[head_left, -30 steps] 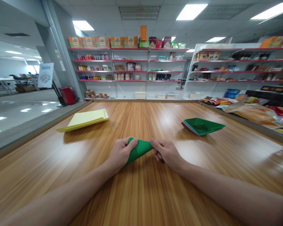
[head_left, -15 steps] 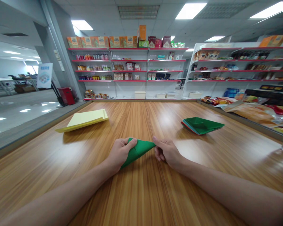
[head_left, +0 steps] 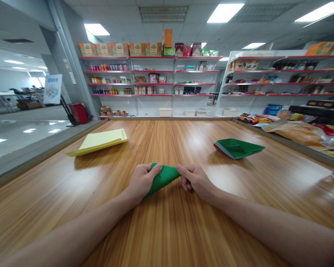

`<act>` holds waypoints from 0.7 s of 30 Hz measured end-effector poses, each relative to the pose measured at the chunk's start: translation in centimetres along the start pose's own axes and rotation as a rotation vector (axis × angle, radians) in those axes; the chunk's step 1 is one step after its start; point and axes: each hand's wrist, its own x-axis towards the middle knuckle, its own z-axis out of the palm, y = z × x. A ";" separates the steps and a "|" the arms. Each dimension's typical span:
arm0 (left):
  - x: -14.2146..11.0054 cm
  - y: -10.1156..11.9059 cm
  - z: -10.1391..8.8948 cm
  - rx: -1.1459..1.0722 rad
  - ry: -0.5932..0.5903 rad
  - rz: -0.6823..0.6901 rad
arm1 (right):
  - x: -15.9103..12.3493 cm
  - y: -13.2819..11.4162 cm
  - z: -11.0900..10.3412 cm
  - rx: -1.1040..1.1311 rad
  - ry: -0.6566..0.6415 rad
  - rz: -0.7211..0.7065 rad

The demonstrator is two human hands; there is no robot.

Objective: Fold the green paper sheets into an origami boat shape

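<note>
A folded green paper (head_left: pixel 163 178) lies on the wooden table (head_left: pixel 167 222) between my two hands. My left hand (head_left: pixel 141 181) is closed on its left part, thumb pressed on top. My right hand (head_left: pixel 196 180) pinches its right tip between thumb and fingers. Both forearms rest low over the table toward me.
A stack of green and coloured folded papers (head_left: pixel 237 148) lies to the right, a yellow paper pad (head_left: pixel 100 141) to the left. Snack bags (head_left: pixel 297 131) lie along the right edge. Store shelves (head_left: pixel 153 79) stand behind the table's far end.
My right hand shifted slightly left along the paper's right tip and closed its pinch again; the paper's tip sits a little lower. My left hand stayed put.
</note>
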 end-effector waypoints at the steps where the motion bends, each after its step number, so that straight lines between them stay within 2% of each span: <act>1: 0.0 0.0 0.0 -0.002 -0.001 0.000 | 0.0 0.0 0.0 -0.010 0.001 0.004; 6: 0.0 0.0 -0.2 -0.037 -0.014 -0.008 | 0.0 0.0 0.1 -0.004 -0.016 0.021; 14: 0.0 -0.1 -0.4 -0.092 -0.028 -0.058 | -0.3 -0.3 0.1 -0.062 -0.068 -0.069; 21: 0.0 -0.1 -0.5 -0.089 -0.040 -0.062 | -0.4 -0.1 0.0 -0.070 -0.081 -0.076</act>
